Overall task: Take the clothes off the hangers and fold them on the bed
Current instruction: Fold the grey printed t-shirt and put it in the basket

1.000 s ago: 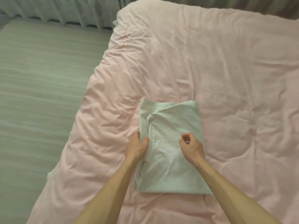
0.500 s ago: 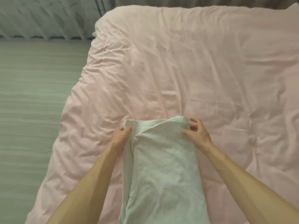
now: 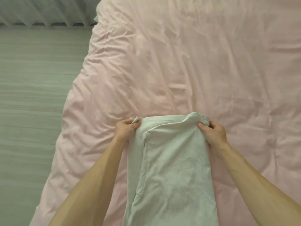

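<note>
Two hands pinch the pale shirt's (image 3: 171, 168) far corners: left hand (image 3: 125, 130) at ten o'clock, right hand (image 3: 212, 132) at two; pink bed (image 3: 179, 62) beneath.

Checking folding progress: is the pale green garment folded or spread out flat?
Folded lengthwise: the garment is a narrow band with one side flap overlapping, its far corners gripped by the left hand and right hand.

both forearms bare, reaching fwd from the bottom corners, angled in toward each other. l hand (image 3: 126, 130) back up, fingers curled, gripping the far left corner of the folded garment (image 3: 171, 168). r hand (image 3: 214, 133) does same at far right corner, fabric bunched in its grip.
</note>
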The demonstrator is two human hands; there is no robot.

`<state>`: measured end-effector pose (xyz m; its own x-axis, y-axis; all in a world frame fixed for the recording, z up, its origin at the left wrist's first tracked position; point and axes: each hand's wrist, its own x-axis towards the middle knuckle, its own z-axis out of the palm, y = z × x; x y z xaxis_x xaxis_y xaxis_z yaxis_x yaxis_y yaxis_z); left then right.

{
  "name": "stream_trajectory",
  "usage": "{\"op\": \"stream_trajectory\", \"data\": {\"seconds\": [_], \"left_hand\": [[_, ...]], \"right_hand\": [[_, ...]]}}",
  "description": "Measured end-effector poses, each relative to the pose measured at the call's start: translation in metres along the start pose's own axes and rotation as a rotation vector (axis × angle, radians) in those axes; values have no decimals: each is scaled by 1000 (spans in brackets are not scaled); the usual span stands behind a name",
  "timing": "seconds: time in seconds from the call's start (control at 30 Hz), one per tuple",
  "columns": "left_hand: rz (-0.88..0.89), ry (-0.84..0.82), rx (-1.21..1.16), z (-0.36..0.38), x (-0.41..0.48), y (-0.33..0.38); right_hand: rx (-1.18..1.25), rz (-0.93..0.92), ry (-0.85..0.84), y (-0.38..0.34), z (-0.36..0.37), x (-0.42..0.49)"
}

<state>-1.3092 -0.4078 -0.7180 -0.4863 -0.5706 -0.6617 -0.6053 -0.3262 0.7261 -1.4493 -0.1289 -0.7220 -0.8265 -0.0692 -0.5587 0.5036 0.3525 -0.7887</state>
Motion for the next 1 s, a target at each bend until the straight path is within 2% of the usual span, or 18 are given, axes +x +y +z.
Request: {"op": "stream_trajectory", "data": {"seconds": [0.1, 0.17, 0.2, 0.23, 0.27, 0.3, 0.37, 0.4, 0.47, 0.57, 0.63, 0.73, 0.87, 0.93, 1.0], "left_hand": [[120, 80, 219, 3, -7, -3], [240, 164, 296, 2, -25, -8], [304, 210, 311, 1, -36, -13], [345, 263, 321, 0, -49, -19], [362, 315, 344, 0, -62, -26], [370, 354, 379, -1, -75, -35], [404, 373, 513, -2, -102, -57], [416, 357, 607, 0, -114, -67], [343, 284, 803, 1, -135, -83], [152, 138, 920, -1, -151, -96], [141, 101, 786, -7, -153, -102], [95, 122, 502, -18, -154, -114], [36, 208, 649, -20, -156, -126], [121, 353, 713, -13, -159, -131], [357, 506, 793, -1, -162, -138]], "right_hand": [[-368, -107, 224, -1, 14, -7], [-630, -377, 399, -6, 30, -27], [-698, -555, 394, -10, 41, -38], [-730, -723, 320, -12, 51, -48], [-748, -845, 175, -13, 62, -55], [-766, -884, -16, -16, 76, -64], [-844, -784, -366, -22, 100, -77], [-921, -716, -478, -25, 110, -79], [-1082, -652, -557, -32, 125, -78], [-1075, -679, -525, -46, 132, -78], [-973, -732, -486, -49, 131, -79], [-908, -759, -404, -40, 134, -78], [-897, -700, -416, -21, 133, -74], [-837, -747, -343, -9, 123, -85], [-828, -847, -183, 13, 105, -102]]}}
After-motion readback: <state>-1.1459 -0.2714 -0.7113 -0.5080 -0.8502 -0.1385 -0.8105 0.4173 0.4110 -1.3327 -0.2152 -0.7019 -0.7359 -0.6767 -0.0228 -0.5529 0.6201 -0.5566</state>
